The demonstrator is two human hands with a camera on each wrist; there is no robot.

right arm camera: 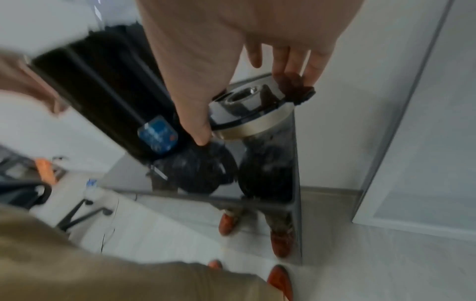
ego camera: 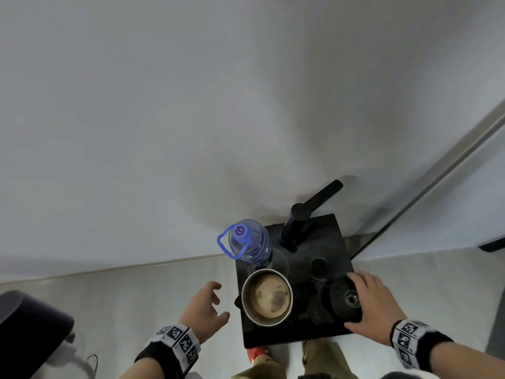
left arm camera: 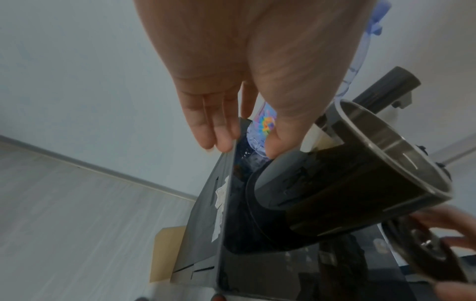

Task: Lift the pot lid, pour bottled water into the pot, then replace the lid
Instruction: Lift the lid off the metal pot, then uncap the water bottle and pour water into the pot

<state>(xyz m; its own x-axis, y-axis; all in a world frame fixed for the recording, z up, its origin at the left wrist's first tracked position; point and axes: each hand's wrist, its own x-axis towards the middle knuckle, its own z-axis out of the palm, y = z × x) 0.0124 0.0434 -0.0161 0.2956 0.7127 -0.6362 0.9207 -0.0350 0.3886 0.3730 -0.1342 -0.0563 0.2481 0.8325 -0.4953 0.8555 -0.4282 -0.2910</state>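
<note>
1. The pot (ego camera: pixel 267 297) is seen uncovered on the left front part of the black counter (ego camera: pixel 336 242); a pale, stained bottom is visible inside its steel wall.
2. The pot lid (ego camera: pixel 345 299) is positioned on the counter to the right of the pot, apart from it, with its metal centre fitting facing up.
3. The right hand (ego camera: pixel 374 305) is placed over the lid's right side: the thumb is set at the near edge and the fingers at the far edge, so the lid is gripped across its rim. In the right wrist view the fingertips (right arm camera: pixel 293 79) are shown at the lid's black tab.
4. The left hand (ego camera: pixel 203 310) is held in the air to the left of the pot, beside the counter edge, with fingers loosely spread and nothing grasped.
5. The water bottle (ego camera: pixel 250 243), capped and fitted with a blue carry loop, is located upright behind the pot at the counter's far left.
6. A black faucet (ego camera: pixel 300 225) is mounted at the rear of the counter.
</note>
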